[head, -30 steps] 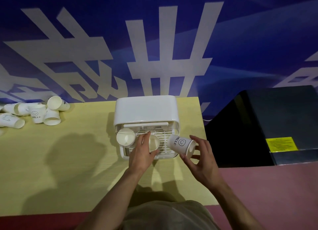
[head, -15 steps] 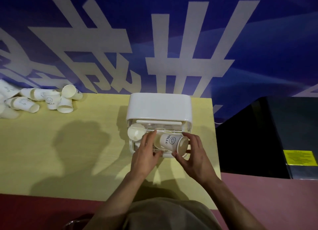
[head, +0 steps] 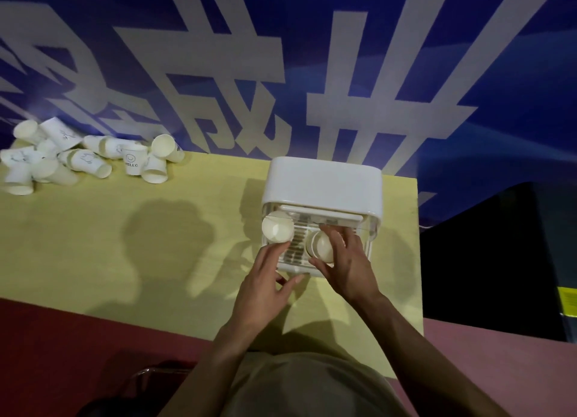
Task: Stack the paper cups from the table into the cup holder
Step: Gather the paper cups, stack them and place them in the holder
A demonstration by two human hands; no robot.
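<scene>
Right hand [head: 346, 262] fingers [head: 335, 235] curl round paper cup [head: 320, 245] lying on its side in right slot of cup holder [head: 321, 182]. Left hand [head: 265, 287] fingers loose, spread, holding nothing, at holder's front edge. Second cup [head: 277, 226] in left slot. Loose cups [head: 84, 157] heaped far left on yellow worktop [head: 125, 245].

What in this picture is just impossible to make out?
- Head view: how many paper cups sit nested in the cup holder; the right hand covers them.
- Cup pile: cut by the left edge, count unclear.
- Left hand: fingers blurred.
</scene>
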